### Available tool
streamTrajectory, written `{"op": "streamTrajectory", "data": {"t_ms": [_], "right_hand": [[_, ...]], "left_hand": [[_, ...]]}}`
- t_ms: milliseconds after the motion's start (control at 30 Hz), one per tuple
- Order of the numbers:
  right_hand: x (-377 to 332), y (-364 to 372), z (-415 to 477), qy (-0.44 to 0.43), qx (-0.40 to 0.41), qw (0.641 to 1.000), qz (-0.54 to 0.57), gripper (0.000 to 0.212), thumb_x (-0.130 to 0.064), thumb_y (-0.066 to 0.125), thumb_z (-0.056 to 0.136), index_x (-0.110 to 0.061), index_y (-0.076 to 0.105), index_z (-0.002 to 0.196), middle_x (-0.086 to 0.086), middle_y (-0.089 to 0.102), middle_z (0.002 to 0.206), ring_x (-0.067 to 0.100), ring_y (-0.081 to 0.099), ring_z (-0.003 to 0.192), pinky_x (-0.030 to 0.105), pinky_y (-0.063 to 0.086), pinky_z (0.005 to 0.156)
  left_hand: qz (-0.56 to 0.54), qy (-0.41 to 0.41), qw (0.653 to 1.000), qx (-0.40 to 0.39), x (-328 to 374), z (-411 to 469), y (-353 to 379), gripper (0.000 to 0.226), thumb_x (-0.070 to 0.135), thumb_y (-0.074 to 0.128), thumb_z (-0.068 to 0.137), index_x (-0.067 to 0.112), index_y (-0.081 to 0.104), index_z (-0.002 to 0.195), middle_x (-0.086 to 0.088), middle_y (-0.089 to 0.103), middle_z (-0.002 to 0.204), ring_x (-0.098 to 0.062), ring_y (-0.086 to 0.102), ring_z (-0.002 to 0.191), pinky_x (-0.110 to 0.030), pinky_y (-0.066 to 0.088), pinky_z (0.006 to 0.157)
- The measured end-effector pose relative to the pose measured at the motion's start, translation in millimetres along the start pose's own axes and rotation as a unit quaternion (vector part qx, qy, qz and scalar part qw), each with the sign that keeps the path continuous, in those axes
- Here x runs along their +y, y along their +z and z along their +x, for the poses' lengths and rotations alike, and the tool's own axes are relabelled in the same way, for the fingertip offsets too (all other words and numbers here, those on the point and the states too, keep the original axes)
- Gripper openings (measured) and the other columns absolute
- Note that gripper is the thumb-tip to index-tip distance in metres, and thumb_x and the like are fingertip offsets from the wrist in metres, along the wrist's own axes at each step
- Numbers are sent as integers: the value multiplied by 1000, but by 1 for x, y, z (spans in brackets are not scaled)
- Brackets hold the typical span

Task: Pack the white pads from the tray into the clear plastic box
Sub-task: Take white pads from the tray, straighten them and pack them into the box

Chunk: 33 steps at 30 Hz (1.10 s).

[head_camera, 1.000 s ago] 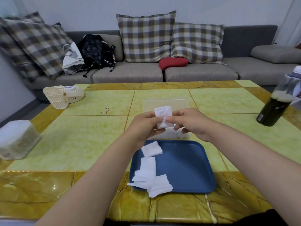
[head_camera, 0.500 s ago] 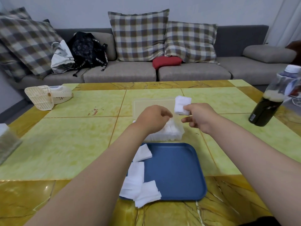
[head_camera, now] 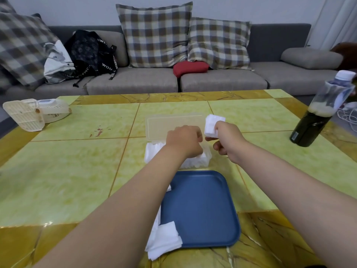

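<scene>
One white pad (head_camera: pixel 213 125) is held in the air, pinched at its lower edge between the thumb and fingers of the right hand (head_camera: pixel 227 141), just beside the clear plastic box (head_camera: pixel 207 156) at about 2 o'clock from it. The box stands on the table directly at 12 o'clock from the blue tray (head_camera: pixel 201 209). Its lid (head_camera: pixel 173 125) is open and stands up at the far side, and packed pads (head_camera: pixel 153 154) already fill it. The left hand (head_camera: pixel 183 141) is over the box with the fingers curled down; I cannot tell if it grips pads or only presses them. A few loose pads (head_camera: pixel 166 238) lie at the 7 o'clock corner of the tray, partly over its rim and partly hidden under the left forearm. To do this step well, I think the left hand should press the packed pads to one side to make a gap, and the right hand should bring the pad flat and straight into this gap, so that it does not fold or push the others out. Further out on the table (head_camera: pixel 77 171), a dark bottle (head_camera: pixel 313 128) stands at 3 o'clock and a small white fan (head_camera: pixel 34 115) lies at 10 o'clock.
</scene>
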State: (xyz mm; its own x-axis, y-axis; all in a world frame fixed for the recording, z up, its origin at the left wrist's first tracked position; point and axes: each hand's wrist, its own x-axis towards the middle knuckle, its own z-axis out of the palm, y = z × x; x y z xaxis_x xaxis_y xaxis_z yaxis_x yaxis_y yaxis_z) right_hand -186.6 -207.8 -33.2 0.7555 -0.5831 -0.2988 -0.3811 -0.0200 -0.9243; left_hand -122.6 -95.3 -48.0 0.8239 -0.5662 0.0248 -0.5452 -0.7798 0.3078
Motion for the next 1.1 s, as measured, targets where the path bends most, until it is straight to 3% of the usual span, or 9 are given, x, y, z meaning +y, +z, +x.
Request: {"op": "streamTrajectory", "data": {"t_ms": [100, 167, 233, 367, 467, 600, 733, 1000, 1100], "right_hand": [[2, 1, 2, -25, -5, 999, -32, 17, -13, 34, 92, -9, 50, 88, 12, 66, 79, 21, 42, 45, 23, 26, 44], [6, 4, 3, -47, -14, 997, -67, 16, -15, 34, 93, -8, 48, 96, 13, 58, 70, 23, 43, 45, 25, 27, 46], [11, 6, 3, -76, -20, 991, -111, 17, -17, 35, 92, -8, 48, 97, 10, 51, 61, 24, 44, 45, 27, 29, 48], [14, 6, 3, -148, -11, 964, -222, 16, -20, 41, 91, -14, 43, 77, 4, 48, 67, 24, 50, 51, 28, 33, 49], [16, 10, 5, -193, 11, 922, -335, 18, -24, 46, 88, -19, 41, 73, 0, 49, 74, 20, 47, 63, 30, 31, 52], [14, 19, 2, -219, 41, 873, -434, 11, -26, 54, 84, -18, 53, 77, 0, 58, 77, 23, 54, 70, 28, 30, 51], [6, 30, 0, -206, 69, 832, -510, 17, -18, 59, 78, -19, 48, 65, -2, 50, 64, 18, 45, 53, 23, 29, 47], [-16, 51, -12, -179, 63, 742, -643, 19, -9, 61, 81, -19, 49, 70, -2, 52, 71, 14, 47, 56, 22, 32, 48], [-19, 54, -16, -164, 55, 728, -664, 20, -9, 61, 82, -18, 49, 70, -2, 51, 71, 15, 46, 56, 23, 33, 48]], "left_hand": [[-22, 0, 999, -29, -1, 1, 2, 21, 19, 64, 79, 39, 64, 84, 6, 63, 107, -21, 58, 102, -32, 50, 79], [3, -5, 1000, -29, -1, 2, 5, 13, 27, 58, 85, 29, 67, 75, 1, 61, 96, -25, 59, 100, -35, 51, 78], [36, -11, 999, -23, -1, 3, 8, 25, 38, 58, 85, 23, 57, 65, -2, 53, 86, -28, 59, 97, -34, 45, 74], [97, -29, 994, -30, -3, 8, 6, 30, 49, 67, 79, 25, 70, 96, 0, 59, 101, -24, 56, 103, -33, 42, 81], [135, -69, 987, -47, -14, 12, -1, 41, 49, 69, 79, 29, 67, 116, 2, 60, 114, -23, 51, 112, -33, 39, 86], [166, -93, 980, -57, -18, 9, -6, 34, 42, 66, 80, 23, 62, 108, 0, 57, 110, -23, 46, 105, -34, 37, 87], [173, -121, 975, -74, -17, 5, -13, 26, 35, 66, 78, 20, 53, 94, -1, 52, 100, -24, 41, 98, -33, 36, 84], [178, -98, 976, -71, -24, 2, -10, 36, 43, 69, 80, 21, 52, 102, -3, 53, 112, -25, 47, 117, -34, 33, 84], [169, -85, 980, -63, -26, 2, -7, 49, 47, 69, 80, 21, 59, 120, -4, 54, 125, -26, 46, 122, -35, 34, 88]]}}
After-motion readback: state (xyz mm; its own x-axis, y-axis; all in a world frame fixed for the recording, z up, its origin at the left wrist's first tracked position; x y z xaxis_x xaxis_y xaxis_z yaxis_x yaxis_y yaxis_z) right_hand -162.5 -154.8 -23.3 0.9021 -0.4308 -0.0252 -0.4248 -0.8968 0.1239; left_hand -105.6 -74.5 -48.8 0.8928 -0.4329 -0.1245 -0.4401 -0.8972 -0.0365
